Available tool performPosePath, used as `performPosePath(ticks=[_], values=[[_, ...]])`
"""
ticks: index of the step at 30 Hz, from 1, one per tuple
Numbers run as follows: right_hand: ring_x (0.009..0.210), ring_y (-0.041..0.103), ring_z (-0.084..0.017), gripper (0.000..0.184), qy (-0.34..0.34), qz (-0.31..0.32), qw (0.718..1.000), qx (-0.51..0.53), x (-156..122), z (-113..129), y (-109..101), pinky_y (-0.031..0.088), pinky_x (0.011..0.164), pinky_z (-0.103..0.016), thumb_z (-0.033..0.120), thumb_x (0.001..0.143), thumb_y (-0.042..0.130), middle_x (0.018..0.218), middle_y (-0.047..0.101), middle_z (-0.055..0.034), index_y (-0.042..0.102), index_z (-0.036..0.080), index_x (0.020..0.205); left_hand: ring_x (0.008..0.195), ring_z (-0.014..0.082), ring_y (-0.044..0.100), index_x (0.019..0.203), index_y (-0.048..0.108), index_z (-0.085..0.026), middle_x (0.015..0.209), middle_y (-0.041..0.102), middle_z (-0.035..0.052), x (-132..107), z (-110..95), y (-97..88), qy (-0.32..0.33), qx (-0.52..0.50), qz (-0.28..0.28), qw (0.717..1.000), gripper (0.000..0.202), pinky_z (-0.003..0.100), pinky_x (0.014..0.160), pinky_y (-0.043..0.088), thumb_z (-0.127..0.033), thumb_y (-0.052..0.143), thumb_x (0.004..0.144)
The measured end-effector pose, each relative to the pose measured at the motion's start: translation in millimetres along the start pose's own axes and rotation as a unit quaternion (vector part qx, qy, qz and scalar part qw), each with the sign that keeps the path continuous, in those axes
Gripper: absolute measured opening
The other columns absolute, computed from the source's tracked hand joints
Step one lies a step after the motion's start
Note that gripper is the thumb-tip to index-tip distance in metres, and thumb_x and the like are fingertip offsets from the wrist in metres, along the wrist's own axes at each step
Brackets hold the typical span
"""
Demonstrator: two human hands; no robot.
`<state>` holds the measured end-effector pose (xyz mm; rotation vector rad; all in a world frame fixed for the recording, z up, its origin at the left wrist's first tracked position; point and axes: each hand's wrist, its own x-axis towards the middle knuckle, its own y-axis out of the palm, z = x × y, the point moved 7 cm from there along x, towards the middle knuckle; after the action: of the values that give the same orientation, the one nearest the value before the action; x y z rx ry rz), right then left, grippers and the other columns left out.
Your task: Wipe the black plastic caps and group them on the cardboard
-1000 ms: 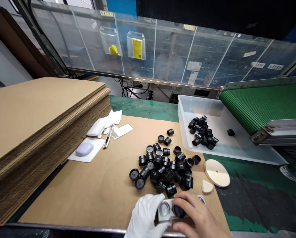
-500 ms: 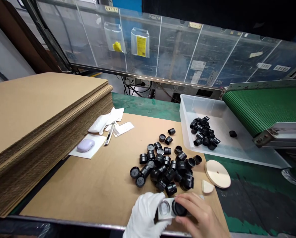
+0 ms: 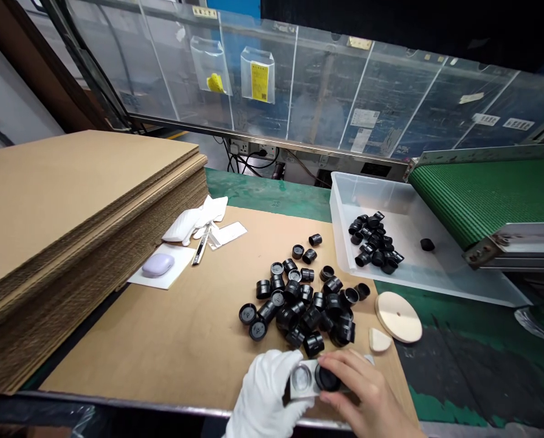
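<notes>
My left hand (image 3: 263, 394), in a white glove, grips the left end of a small pale grey block (image 3: 294, 393) at the front edge of the cardboard-covered table. A round, shiny clear or metallic recess (image 3: 301, 378) shows in the block's left half. Over its right half, my bare right hand (image 3: 367, 389) pinches a black round cap (image 3: 327, 379) between thumb and fingers. Whether the cap is seated in the block or just resting on it, I cannot tell. Just beyond both hands lies a loose pile of black caps (image 3: 312, 317), some upright and others on their sides.
A translucent bin (image 3: 454, 286) with more black caps stands at the back right, beside a green conveyor belt (image 3: 490, 188). Near it lie a pale round disc (image 3: 398, 316) and a small piece (image 3: 380, 340). Stacked cardboard (image 3: 162, 201), a utility knife (image 3: 200, 246) and a lilac case (image 3: 158, 264) are left.
Both hands keep their hold on the block and the cap, with barely any shift. The whole view has moved very slightly.
</notes>
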<state>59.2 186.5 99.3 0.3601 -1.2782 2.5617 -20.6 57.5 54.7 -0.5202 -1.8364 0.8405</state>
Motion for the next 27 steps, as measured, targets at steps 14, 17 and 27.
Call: performPosePath(ticks=[14, 17, 27], values=[[0.085, 0.065, -0.022, 0.038, -0.039, -0.005, 0.998, 0.046, 20, 22, 22, 0.056, 0.074, -0.03, 0.009, 0.075, 0.063, 0.098, 0.068, -0.0095, 0.059, 0.018, 0.112, 0.065, 0.0176, 0.065, 0.105, 0.053, -0.019, 0.077, 0.067, 0.0057, 5, 3, 1.8, -0.04, -0.031, -0.007, 0.999, 0.042, 0.03, 0.057, 0.056, -0.053, 0.039, 0.084], [0.086, 0.064, -0.022, 0.041, -0.031, 0.005, 0.999, 0.039, 19, 18, 26, 0.056, 0.074, -0.031, 0.008, 0.074, 0.064, 0.099, 0.067, -0.0093, 0.057, 0.019, 0.113, 0.066, 0.0178, 0.065, 0.107, 0.053, -0.018, 0.077, 0.066, 0.0065, 1, 5, 3.9, -0.047, -0.028, -0.003, 0.999, 0.048, 0.031, 0.058, 0.056, -0.057, 0.037, 0.084], [0.087, 0.063, -0.022, 0.042, -0.039, 0.005, 0.999, 0.036, 13, 16, 28, 0.056, 0.075, -0.032, 0.008, 0.075, 0.064, 0.1, 0.066, -0.0101, 0.056, 0.018, 0.115, 0.065, 0.0165, 0.065, 0.106, 0.053, -0.019, 0.077, 0.066, 0.0057, 7, 5, -2.7, -0.048, -0.056, -0.012, 0.997, 0.043, 0.028, 0.058, 0.055, -0.053, 0.04, 0.084]])
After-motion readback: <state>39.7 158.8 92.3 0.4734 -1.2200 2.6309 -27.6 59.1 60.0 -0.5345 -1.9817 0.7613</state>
